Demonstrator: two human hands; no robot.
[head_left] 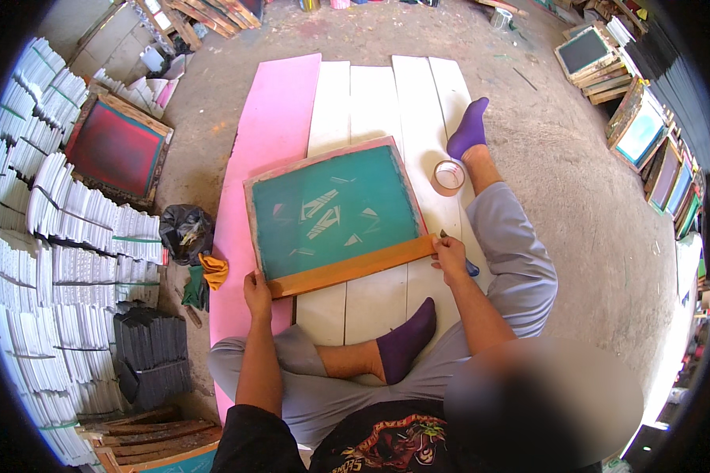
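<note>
A screen printing frame [335,201] with a teal mesh and pale stencil shapes lies slightly turned on the boards in front of me. A strip of brown packing tape [351,266] runs along its near edge. At the strip's left end, by the frame's near left corner, my left hand [258,296] is closed with its thumb up. My right hand [450,258] pinches the strip's other end at the near right corner. A small blue thing [472,269] is partly hidden beside that hand. The tape roll [447,177] rests on the boards beyond it, near my purple-socked foot.
I sit on white boards [371,94] with a pink board [280,102] at their left. Bundled paper stacks [63,260] line the left side, near a black plastic bag [187,234] and a red-meshed frame [120,148]. More frames [637,130] lean at right.
</note>
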